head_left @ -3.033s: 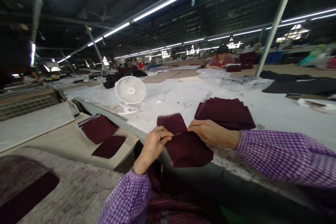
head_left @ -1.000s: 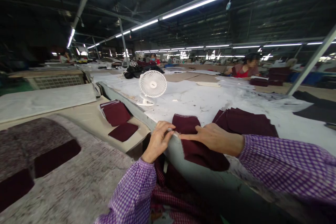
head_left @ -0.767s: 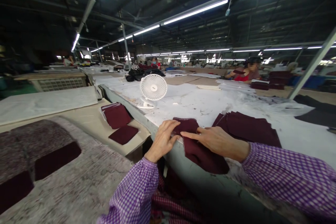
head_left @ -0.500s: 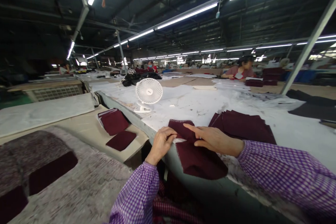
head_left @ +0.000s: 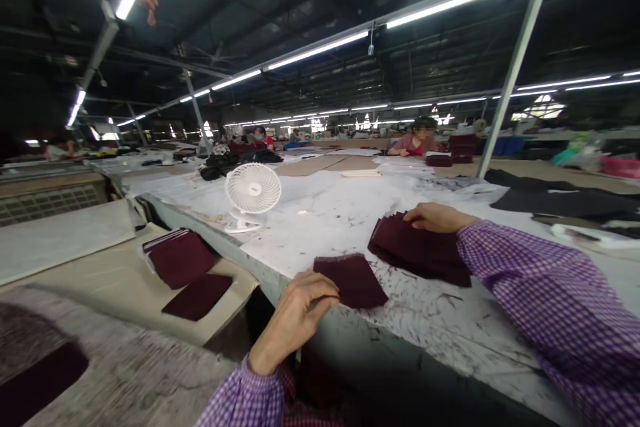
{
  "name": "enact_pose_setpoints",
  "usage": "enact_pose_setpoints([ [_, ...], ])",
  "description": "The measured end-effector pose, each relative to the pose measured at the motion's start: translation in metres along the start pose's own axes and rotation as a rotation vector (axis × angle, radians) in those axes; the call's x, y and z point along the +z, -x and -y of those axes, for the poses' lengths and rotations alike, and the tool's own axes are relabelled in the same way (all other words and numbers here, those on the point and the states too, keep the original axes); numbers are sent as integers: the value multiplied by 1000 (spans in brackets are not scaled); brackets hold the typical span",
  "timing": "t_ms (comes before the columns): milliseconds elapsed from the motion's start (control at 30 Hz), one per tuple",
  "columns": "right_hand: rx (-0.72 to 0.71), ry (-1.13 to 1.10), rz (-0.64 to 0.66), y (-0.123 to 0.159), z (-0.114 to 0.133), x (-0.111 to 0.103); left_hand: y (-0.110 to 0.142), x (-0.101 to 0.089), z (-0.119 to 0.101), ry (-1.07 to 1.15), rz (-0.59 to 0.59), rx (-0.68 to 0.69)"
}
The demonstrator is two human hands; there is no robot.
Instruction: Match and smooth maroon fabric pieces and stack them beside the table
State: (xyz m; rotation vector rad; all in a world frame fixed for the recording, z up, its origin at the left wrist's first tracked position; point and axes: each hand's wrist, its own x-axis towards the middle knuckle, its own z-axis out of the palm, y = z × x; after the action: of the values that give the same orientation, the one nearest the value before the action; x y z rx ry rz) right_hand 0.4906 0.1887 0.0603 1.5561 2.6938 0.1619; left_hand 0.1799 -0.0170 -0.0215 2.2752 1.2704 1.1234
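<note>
A four-sided maroon fabric piece (head_left: 354, 282) lies flat at the near edge of the white-topped table. My left hand (head_left: 299, 310) pinches its left edge between thumb and fingers. To the right is a fanned stack of maroon fabric pieces (head_left: 420, 252). Over its far edge, my right hand (head_left: 437, 217) has its fingertips closed on the top piece. How many layers it grips is hidden. Both forearms wear purple checked sleeves.
A small white fan (head_left: 253, 190) stands on the table at left. More maroon pieces (head_left: 180, 259) lie on a lower beige surface (head_left: 125, 267). Dark cloth (head_left: 555, 200) lies at right, by a metal post (head_left: 515, 73). A person (head_left: 415, 141) works across the table.
My right hand has gone from the piece beside my left hand to the stack at right. The piece that draped over the table edge no longer shows there. The view has turned rightward.
</note>
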Motion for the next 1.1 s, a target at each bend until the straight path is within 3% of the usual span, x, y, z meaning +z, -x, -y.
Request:
enact_pose_setpoints([
  [67, 15, 95, -112, 2, 13, -1, 2, 1, -12, -13, 60, 17],
  [133, -94, 29, -173, 9, 41, -7, 5, 0, -21, -33, 101, 37],
  [233, -463, -286, -42, 29, 92, -11, 7, -6, -31, 8, 176, 59],
  [300, -641, -376, 57, 46, 121, -6, 4, -10, -32, 63, 227, 31],
  [400, -760, -330, -6, 68, 144, 10, -12, -9, -23, 9, 109, -104],
  [500, -757, -220, -115, 80, 148, 23, -38, 3, -5, -251, -60, -243],
  [633, -773, -112, -204, 84, 149, 31, -68, 19, 9, -448, 55, -335],
  [733, -773, -85, -227, 85, 150, 33, -77, 21, 8, -328, 135, -384],
  [900, -784, -85, -259, 85, 152, 38, -85, 21, 9, -101, 126, -466],
  [1100, -705, -162, -226, 79, 143, 39, -89, 32, 20, -74, 102, -409],
])
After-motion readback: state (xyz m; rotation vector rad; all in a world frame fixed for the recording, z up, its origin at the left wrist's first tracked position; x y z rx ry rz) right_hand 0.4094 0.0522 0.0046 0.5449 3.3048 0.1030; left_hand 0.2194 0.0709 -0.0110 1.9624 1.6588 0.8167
